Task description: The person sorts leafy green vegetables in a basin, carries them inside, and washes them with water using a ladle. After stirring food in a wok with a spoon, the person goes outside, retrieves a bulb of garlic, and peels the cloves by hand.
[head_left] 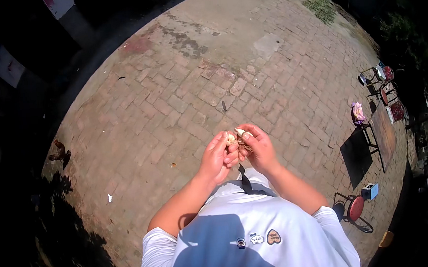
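Both hands meet in front of my waist over the brick ground. My left hand [218, 157] is closed, with a pale, cream-coloured piece of garlic [231, 139] between thumb and fingers. Close beside it, my right hand [258, 149] is also closed, its thumb pressing on a whitish garlic bulb [242, 133] with papery, tan strands below. The fingers cover much of both pieces, so I cannot tell whether they are still joined. A dark strap [244, 178] hangs just beneath my hands.
On the right stand a table [384, 134], a pink-purple bundle [358, 112], several chairs [387, 74], a red-topped stool [355, 208] and a blue box [370, 191]. A chicken [56, 151] is at the left. Green plants [320, 9] lie on the ground at the far right.
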Available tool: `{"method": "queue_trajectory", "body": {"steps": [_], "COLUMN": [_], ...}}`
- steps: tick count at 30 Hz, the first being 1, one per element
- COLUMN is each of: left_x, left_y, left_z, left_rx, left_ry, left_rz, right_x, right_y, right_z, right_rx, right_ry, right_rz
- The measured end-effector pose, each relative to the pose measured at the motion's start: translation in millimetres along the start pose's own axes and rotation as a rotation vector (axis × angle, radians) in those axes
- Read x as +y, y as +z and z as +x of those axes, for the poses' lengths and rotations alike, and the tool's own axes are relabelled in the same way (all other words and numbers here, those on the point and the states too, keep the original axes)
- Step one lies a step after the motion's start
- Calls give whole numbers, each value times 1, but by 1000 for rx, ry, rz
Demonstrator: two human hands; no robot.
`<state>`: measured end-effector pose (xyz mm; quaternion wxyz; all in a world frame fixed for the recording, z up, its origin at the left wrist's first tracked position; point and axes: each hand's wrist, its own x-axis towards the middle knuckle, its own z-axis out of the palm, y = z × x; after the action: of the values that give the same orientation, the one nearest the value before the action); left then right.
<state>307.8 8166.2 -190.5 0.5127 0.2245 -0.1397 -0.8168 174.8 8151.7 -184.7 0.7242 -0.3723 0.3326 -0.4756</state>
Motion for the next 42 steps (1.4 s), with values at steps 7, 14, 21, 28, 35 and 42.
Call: {"method": "queue_trajectory", "body": {"steps": [7,14,21,28,35,42], "left_x": [68,117,168,236,348,453], "left_y": [-9,-11,-2,-30,-70,-89], "left_z": [111,247,379,479,581,641], "left_rx": [215,368,444,406,330,215], "left_ry": [-50,201,363,368,305,102], "left_rz": [7,243,329,331,296,223], "right_x": [-21,-76,-137,-149,-146,-152], "right_y": [-38,-71,-109,-113,-89,-67], "right_z": [135,280,423,549,694,806], "right_rx": [-141,-154,-428,-462,-324,-106], "right_ry": [304,-43,-508,-382,-398,-230], "right_rz": [624,-604,-1018,-1051,-1024,-873]}}
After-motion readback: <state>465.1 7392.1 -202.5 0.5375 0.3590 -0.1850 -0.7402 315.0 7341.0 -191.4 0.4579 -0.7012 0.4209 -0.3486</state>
